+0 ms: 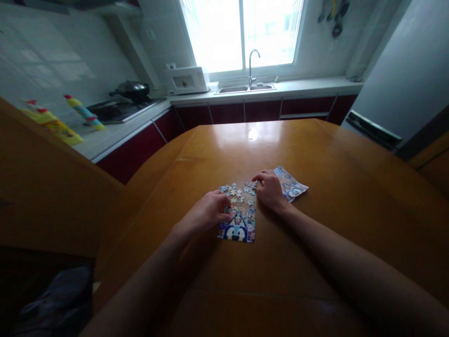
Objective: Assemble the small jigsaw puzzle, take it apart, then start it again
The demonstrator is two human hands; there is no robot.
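Note:
A partly assembled jigsaw puzzle [242, 230] with a blue dog face lies flat on the table. Several loose puzzle pieces [234, 192] are scattered beyond its far edge. My left hand [211, 209] rests at the puzzle's left side, thumb and fingers apart, partly covering its upper left part. At the right of the loose pieces is my right hand [271, 191], its fingers apart and bent down toward the pieces nearest it. A printed picture sheet [289, 183] lies under or just beyond my right hand, which hides its left part.
The wooden table [196, 159] has a broad rounded top. Behind it runs a counter with a sink [233, 89], a faucet [250, 68] and a white microwave [187, 80]. A pan [131, 89] sits on the stove, with cleaner bottles [84, 112] at the left.

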